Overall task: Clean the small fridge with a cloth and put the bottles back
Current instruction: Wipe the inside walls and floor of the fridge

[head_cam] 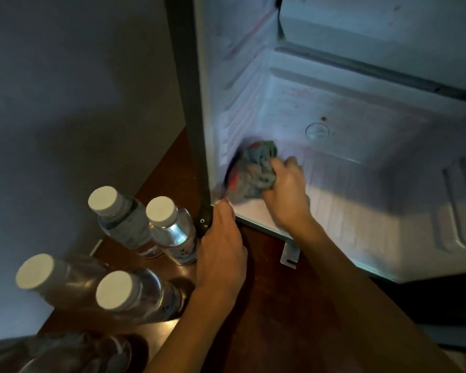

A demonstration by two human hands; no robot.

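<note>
at the left four bottles (127, 224) with white caps stand upright on the wood top (280, 305), close together and just outside the fridge (240, 84). they are likely parked there to leave the inside free for wiping, within easy reach for going back. nearer, at the bottom left, lies something clear and blurred; i cannot tell what. right of the bottles the left hand (221, 254) curls its fingers round the fridge's dark front edge at the lower left corner and grips it, i judge to steady the fridge against the push of the wiping. inside, a bunched cloth (253, 173), smeared with motion, is pressed into the near left corner where the floor meets the ribbed left wall. the right hand (285, 192) is closed round the cloth from the right, wadding it so it fills the corner. cleaning seems to be the step in hand, with the bottles not yet returned.
</note>
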